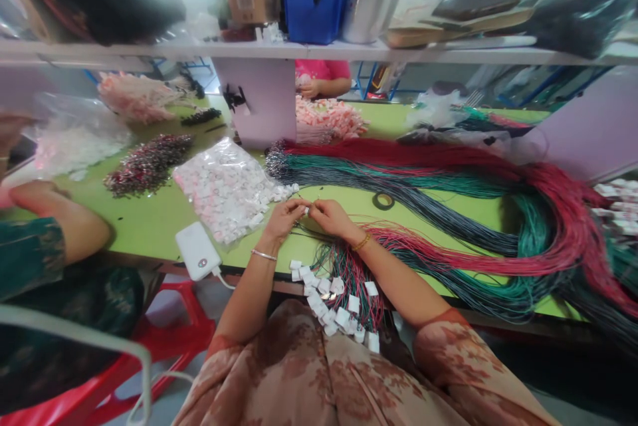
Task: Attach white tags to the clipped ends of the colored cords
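"Patterned shirt (284, 373) closest. And the two hands?"

"Left hand (288, 218) and right hand (329, 216), left of the one tape roll (377, 203), pinch one small white connector (306, 211) between their fingertips."

"Pointing which way?"

"Too small to tell, long axis included. Nearer us than the roll, over a dozen white blocks (343, 317) lie heaped, wires (473, 264) running rightward from them; one white device (194, 250) sits well left of the roll."

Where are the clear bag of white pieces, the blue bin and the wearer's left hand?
Clear bag of white pieces (218, 181): head view, middle of its upper side.
Blue bin (313, 16): head view, its front wall.
Left hand (285, 216): head view, the back of it.
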Tool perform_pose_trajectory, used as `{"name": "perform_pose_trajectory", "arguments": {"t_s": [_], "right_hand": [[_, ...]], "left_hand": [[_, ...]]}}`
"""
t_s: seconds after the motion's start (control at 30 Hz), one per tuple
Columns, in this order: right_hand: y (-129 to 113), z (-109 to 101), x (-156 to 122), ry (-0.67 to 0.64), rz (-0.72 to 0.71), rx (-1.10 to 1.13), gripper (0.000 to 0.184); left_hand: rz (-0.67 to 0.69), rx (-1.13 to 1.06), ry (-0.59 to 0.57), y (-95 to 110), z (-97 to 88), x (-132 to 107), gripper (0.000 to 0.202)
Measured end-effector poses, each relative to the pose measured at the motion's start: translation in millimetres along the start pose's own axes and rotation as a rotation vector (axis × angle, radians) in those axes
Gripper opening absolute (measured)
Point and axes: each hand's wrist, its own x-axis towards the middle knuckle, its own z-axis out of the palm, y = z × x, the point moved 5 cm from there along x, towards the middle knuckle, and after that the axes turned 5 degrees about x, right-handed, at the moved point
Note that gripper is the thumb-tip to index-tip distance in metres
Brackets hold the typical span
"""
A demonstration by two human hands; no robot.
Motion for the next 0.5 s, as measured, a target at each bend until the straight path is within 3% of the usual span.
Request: {"name": "perform_pose_trajectory", "arguments": {"t_s": [0.2,0.43,0.5], "right_hand": [[-5.7,-2.7,-2.4,0.051,-0.08,-0.052,0.027],[-7.7,2.0,-3.7,0.093,-0.02,-0.138,0.023],[-5.4,0.9,-3.2,0.119,-0.054,-0.076,0.021]], "left_hand": [[0.002,-0.052,0.061,-3.3,-5.0,3.0,0.026],[0.039,0.004,0.103,-2.2,-1.6,1.9,0.023],[0.044,0.01,0.122,-2.0,-1.8,1.6,0.023]]}}
